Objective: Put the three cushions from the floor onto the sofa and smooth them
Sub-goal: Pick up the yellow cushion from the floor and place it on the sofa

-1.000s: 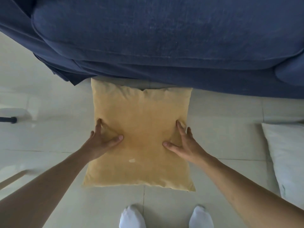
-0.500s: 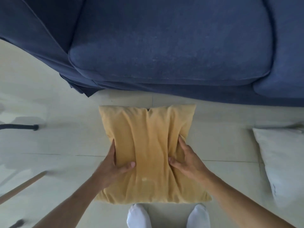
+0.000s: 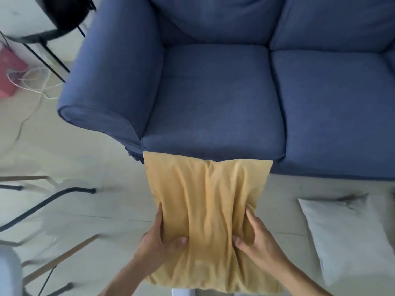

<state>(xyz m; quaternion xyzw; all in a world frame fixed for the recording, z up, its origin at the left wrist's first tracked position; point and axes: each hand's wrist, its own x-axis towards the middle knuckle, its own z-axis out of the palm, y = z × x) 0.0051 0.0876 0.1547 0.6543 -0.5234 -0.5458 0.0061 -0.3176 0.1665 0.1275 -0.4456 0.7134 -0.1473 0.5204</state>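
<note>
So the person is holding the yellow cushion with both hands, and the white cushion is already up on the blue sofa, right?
Not quite. Both the left hand and right hand do grip the yellow cushion, but the head view shows the white cushion lying on the floor to the right, not on the blue sofa.

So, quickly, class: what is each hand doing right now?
Left hand: closed, gripping the yellow cushion.
Right hand: closed, gripping the same cushion.

No text, label, brand, number or sign can be read on anything in view; the fabrics and the floor are all plain.
</note>
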